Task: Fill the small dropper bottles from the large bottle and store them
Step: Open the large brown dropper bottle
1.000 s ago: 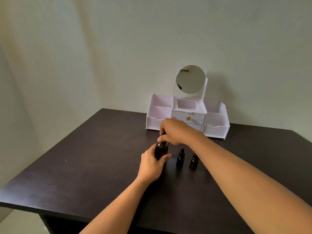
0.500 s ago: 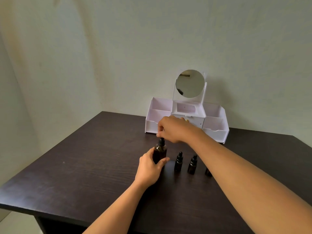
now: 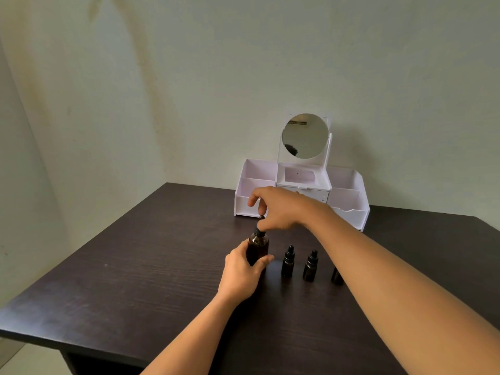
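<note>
Presently, large dark amber glass bottle (image 3: pixel 258 247), centre of dark wooden table (image 3: pixel 135 266), is gripped round by the left hand (image 3: pixel 240 274), its black dropper cap (image 3: pixel 260 227) pinched by the right hand (image 3: pixel 281 209): uncapping judged in hand, a lift toward small dark dropper bottles (image 3: pixel 288 262) just right required next.

Left of the left hand (image 3: pixel 240 269) the counter (image 3: pixel 130 266) runs open to its edge. Between the hands stands the large bottle (image 3: pixel 258 249), gripped by the left, its dropper cap (image 3: pixel 259 230) pinched by the right hand (image 3: pixel 281 209). Just right of it three small dropper bottles (image 3: pixel 288 262) form a row, the last half hidden under the right forearm. Beyond the right hand the organizer (image 3: pixel 242 207) with its mirror (image 3: pixel 305 136) closes off the back.
</note>
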Action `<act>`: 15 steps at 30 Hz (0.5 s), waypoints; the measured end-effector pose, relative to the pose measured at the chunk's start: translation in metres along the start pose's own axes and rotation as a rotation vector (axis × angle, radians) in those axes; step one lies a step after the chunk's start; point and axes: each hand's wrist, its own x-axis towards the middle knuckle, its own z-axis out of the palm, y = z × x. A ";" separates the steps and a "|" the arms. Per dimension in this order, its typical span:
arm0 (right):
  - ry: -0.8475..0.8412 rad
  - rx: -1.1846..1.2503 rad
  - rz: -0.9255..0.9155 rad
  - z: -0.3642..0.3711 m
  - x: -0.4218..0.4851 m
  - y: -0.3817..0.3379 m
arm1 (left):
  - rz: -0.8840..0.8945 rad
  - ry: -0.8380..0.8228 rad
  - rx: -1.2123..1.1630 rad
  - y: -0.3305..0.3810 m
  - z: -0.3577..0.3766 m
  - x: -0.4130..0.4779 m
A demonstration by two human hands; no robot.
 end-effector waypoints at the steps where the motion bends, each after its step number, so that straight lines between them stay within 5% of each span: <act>1: 0.020 -0.019 0.009 0.001 0.001 0.001 | 0.003 0.001 0.000 0.000 0.000 0.000; 10: 0.075 0.057 0.057 0.002 0.004 0.016 | -0.001 -0.008 -0.029 0.002 -0.001 -0.001; 15: -0.062 -0.110 0.137 0.021 -0.016 0.040 | 0.017 -0.008 -0.029 0.002 -0.002 -0.002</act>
